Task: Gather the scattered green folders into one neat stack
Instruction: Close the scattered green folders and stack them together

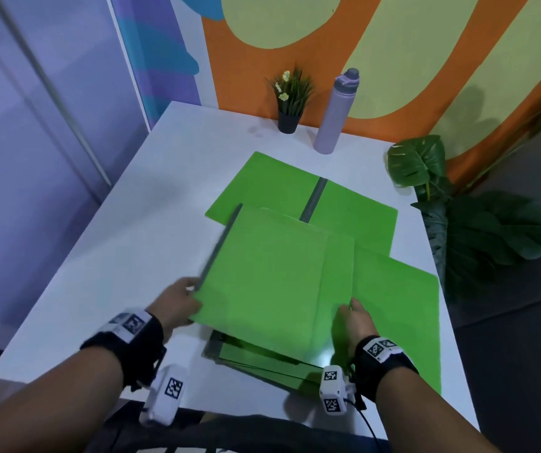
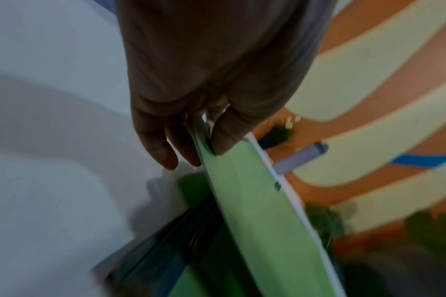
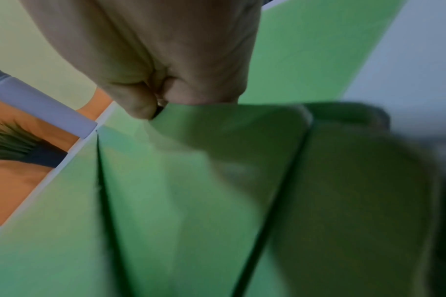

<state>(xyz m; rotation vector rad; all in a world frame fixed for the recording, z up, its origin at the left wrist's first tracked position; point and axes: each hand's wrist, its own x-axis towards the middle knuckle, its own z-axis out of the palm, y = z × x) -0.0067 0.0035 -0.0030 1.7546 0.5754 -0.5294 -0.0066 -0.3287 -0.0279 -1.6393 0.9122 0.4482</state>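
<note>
Both hands hold a green folder (image 1: 262,276) lifted and tilted above the white table (image 1: 125,230). My left hand (image 1: 181,300) pinches its left edge by the grey spine, thumb on top (image 2: 224,140). My right hand (image 1: 352,318) grips the near right edge (image 3: 166,104). Under it, at the near edge, lies a stack of green folders (image 1: 262,361) with dark spines. Another folder (image 1: 403,302) lies flat at the right. Two more folders (image 1: 272,181) (image 1: 357,214) lie side by side farther back.
A lilac water bottle (image 1: 336,112) and a small potted plant (image 1: 290,99) stand at the table's far edge against an orange and yellow wall. Large artificial leaves (image 1: 426,165) crowd the right side. Bare table top spreads to the left.
</note>
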